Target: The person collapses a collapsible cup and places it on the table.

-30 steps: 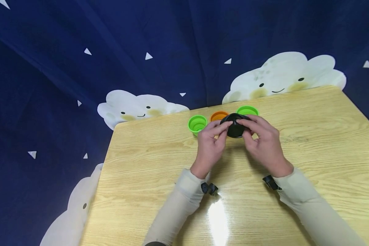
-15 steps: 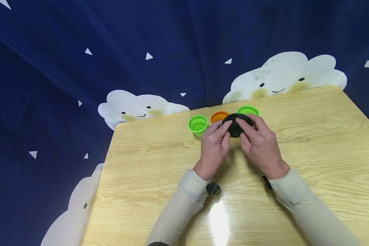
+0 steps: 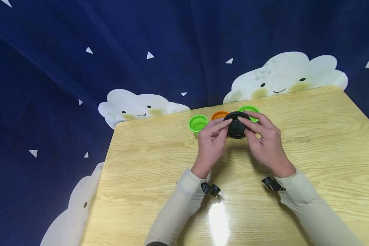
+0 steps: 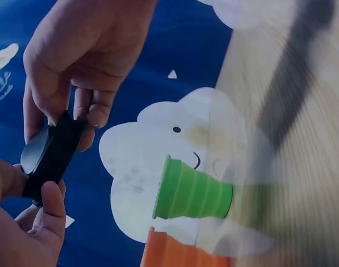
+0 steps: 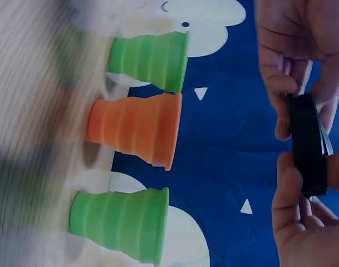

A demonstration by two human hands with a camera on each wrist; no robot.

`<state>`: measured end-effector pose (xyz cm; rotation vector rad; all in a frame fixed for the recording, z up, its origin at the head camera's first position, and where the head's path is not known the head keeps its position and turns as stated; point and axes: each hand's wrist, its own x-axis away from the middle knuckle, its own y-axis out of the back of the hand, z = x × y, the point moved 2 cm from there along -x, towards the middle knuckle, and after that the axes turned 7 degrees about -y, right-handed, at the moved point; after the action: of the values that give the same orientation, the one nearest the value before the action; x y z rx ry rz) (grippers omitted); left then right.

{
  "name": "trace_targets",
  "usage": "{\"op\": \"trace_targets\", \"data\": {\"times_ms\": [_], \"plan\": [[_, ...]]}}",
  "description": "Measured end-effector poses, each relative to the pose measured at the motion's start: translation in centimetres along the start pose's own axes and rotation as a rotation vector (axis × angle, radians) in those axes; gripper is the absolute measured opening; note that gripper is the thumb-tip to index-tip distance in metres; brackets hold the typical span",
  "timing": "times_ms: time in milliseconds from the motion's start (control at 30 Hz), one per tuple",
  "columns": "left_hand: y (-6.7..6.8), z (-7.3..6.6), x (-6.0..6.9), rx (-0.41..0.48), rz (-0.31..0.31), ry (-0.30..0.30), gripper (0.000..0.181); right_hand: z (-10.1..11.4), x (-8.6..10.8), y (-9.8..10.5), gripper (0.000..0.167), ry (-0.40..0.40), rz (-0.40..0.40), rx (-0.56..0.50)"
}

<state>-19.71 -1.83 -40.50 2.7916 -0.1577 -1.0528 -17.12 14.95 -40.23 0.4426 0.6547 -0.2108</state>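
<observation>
A black, flattened cup point(image 3: 236, 129) with a round rim is held up between both hands in the head view, its open side toward the head camera. My left hand point(image 3: 211, 145) pinches its left side between fingers and thumb. On the right side, my right hand point(image 3: 265, 145) grips the rim the same way. Seen edge-on in the left wrist view, the black cup point(image 4: 57, 158) is a thin disc. Behind it stand a green cup point(image 3: 198, 123), an orange cup point(image 3: 219, 114) partly covered by it, and another green cup point(image 3: 253, 109) partly hidden by my right hand.
All three coloured cups have ribbed walls and stand upright in a row near the back edge of the wooden table point(image 3: 147, 164). A dark blue curtain point(image 3: 160, 30) with white clouds hangs right behind that edge.
The black cup's rim looked bent at the top a second ago and now appears round. Fingers of both hands have shifted along the rim. The coloured cups stay put.
</observation>
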Motion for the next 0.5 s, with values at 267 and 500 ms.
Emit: {"op": "trace_targets", "data": {"times_ms": [267, 500], "plan": [[0.3, 0.6, -0.3, 0.324, -0.069, 0.174, 0.031, 1.1, -0.1, 0.8, 0.049, -0.12, 0.149, -0.175], [0.8, 0.7, -0.4, 0.39, -0.029, 0.206, 0.032, 2.8, -0.4, 1.4, 0.058, -0.098, 0.197, -0.195]]}}
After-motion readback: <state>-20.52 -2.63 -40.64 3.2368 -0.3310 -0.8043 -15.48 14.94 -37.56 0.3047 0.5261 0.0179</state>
